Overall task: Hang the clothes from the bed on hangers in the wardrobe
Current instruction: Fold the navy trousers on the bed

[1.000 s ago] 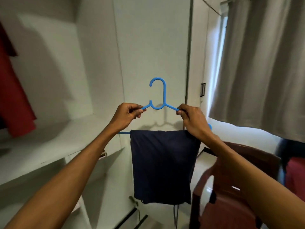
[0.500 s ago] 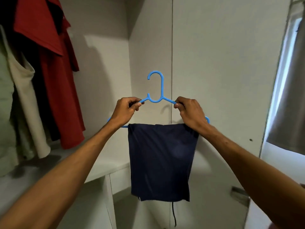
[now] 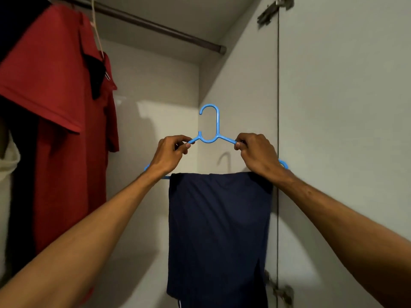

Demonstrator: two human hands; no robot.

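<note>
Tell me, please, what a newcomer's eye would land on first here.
The blue plastic hanger at centre, navy trousers draped over its bar, is gripped on each shoulder by the left hand and right hand. At upper left, a red polo shirt hangs from the wardrobe rail.

Red polo shirt [image 3: 55,90] hanging at left, dark rail [image 3: 155,26] overhead, upper hinge [image 3: 274,9], lower hinge [image 3: 280,292] at right
</note>
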